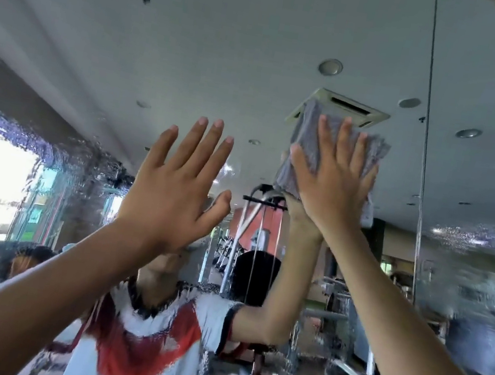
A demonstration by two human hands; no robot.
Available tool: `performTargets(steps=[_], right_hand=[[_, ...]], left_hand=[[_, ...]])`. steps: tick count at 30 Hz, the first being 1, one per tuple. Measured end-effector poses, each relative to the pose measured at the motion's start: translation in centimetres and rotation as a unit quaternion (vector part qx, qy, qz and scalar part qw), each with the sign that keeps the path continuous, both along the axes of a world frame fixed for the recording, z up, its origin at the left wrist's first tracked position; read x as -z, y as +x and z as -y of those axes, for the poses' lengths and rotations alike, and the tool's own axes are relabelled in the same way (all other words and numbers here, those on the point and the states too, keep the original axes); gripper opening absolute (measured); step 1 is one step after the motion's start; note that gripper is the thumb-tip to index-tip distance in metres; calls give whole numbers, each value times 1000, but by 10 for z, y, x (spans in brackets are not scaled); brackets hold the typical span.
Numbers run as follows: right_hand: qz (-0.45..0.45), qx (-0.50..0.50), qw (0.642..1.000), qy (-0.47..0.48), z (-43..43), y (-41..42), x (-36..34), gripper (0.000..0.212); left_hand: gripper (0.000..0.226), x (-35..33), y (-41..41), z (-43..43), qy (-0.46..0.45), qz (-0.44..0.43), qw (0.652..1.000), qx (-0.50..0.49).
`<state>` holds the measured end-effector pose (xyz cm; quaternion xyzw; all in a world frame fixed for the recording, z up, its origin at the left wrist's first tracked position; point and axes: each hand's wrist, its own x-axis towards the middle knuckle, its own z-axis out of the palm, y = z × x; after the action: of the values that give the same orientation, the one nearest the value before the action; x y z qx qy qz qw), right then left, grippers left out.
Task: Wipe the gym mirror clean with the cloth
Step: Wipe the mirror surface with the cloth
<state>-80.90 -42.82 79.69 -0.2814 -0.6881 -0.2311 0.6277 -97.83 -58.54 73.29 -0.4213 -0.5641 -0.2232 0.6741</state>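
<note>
The gym mirror [163, 58] fills the head view. Its upper part looks clear, while the lower part is covered in water streaks and droplets. My right hand [335, 182] presses a folded grey cloth [310, 139] flat against the glass high up, fingers straight and spread. Beside it to the left, my left hand [175, 181] is raised with fingers straight, palm toward the mirror; whether it touches the glass I cannot tell. It holds nothing. My reflection stands below both hands.
A vertical seam [428, 119] between mirror panels runs down the right side. Reflected in the glass are ceiling lights, an air vent [345, 105], gym machines and a bright window at the left.
</note>
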Motion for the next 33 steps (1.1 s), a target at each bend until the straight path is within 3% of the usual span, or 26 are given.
performTargets(steps=[3, 7, 9, 11, 14, 17, 20, 22, 26, 28, 30, 33], right_hand=[[114, -8, 985, 132, -3, 3, 29, 78], [280, -15, 923, 263, -37, 43, 41, 73], [241, -16, 945, 222, -45, 52, 18, 75], [120, -11, 984, 129, -38, 44, -5, 78], [10, 4, 999, 31, -9, 11, -9, 78], [97, 3, 988, 117, 11, -11, 32, 73], [236, -3, 940, 247, -6, 10, 76, 71], [272, -9, 924, 268, -26, 35, 80, 69], [121, -17, 986, 111, -34, 42, 47, 74], [37, -7, 998, 43, -15, 21, 40, 73], [50, -2, 997, 50, 5, 0, 55, 74], [156, -5, 975, 156, 9, -3, 101, 73]], left_hand=[[72, 1, -2, 1, 1, -4, 1000, 3], [72, 1, 2, -1, 11, -2, 1000, 9], [73, 4, 3, -2, 9, 5, 1000, 4], [73, 4, 3, -3, 3, 4, 1000, -5], [73, 2, 3, -3, 2, 11, 1000, -11], [72, 18, 5, -3, 5, 22, 1000, -1], [71, 44, 3, -1, 0, 0, 1000, 0], [71, 51, 2, 1, 0, -9, 1000, 3], [70, 52, 1, 1, 0, -2, 1000, 11], [71, 51, 0, 2, 0, -5, 1000, 11], [72, 51, 0, 3, 0, -5, 1000, 9], [73, 51, 2, 3, -8, 6, 1000, 1]])
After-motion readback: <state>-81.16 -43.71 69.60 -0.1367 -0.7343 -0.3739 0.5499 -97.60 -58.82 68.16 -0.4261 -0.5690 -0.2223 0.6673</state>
